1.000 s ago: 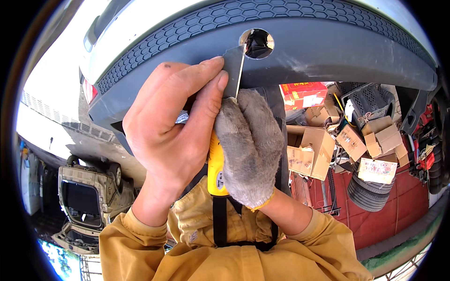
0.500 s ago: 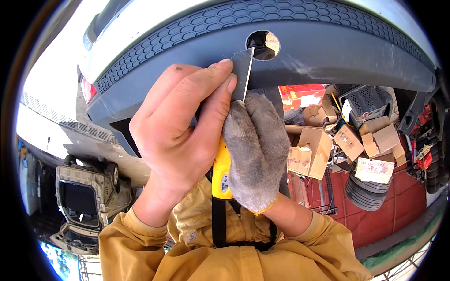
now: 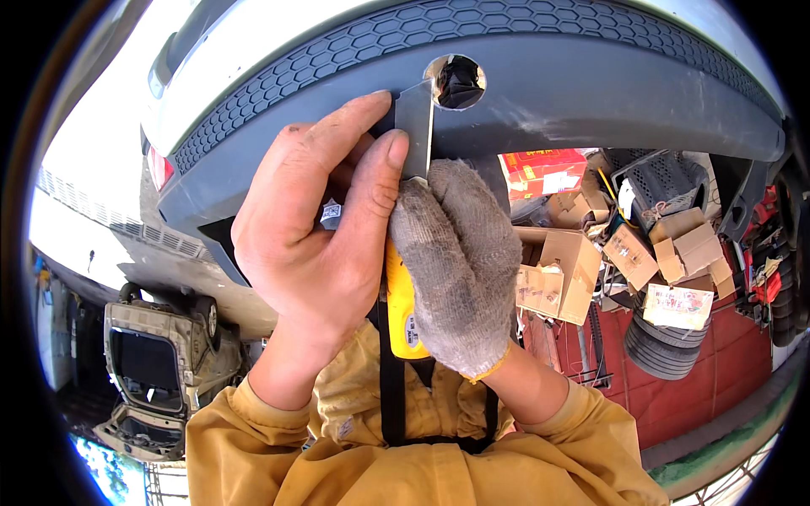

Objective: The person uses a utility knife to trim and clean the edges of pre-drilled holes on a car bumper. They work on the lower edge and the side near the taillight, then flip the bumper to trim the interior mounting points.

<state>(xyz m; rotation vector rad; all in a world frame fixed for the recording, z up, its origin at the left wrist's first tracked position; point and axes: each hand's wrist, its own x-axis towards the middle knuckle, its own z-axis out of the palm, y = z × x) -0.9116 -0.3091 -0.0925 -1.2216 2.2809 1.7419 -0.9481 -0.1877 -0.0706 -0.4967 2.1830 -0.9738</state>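
My gloved right hand [image 3: 456, 261] is closed around a yellow-handled tool [image 3: 400, 295], whose wide, flat metal blade [image 3: 417, 126] points up out of the grey knit glove. My bare left hand [image 3: 312, 219] is curled, with thumb and index fingertips at the blade's left edge; its other fingers are mostly hidden. Behind both hands is a dark grey plastic car bumper [image 3: 574, 88] with a honeycomb strip along its upper part. The blade's tip lies at the left rim of a round hole [image 3: 458, 82] cut in the bumper; dark material shows inside the hole.
At right, cardboard boxes [image 3: 557, 270], a red box [image 3: 540, 173], a dark plastic crate [image 3: 650, 190] and stacked tyres [image 3: 662, 354] stand over red flooring [image 3: 709, 405]. At lower left is a stripped car body [image 3: 156, 371]. A white car panel [image 3: 228, 34] edges the bumper.
The blade and both hands shifted right half a second ago and are now back to the left. My left index fingertip sits a little higher, slightly farther from the thumb.
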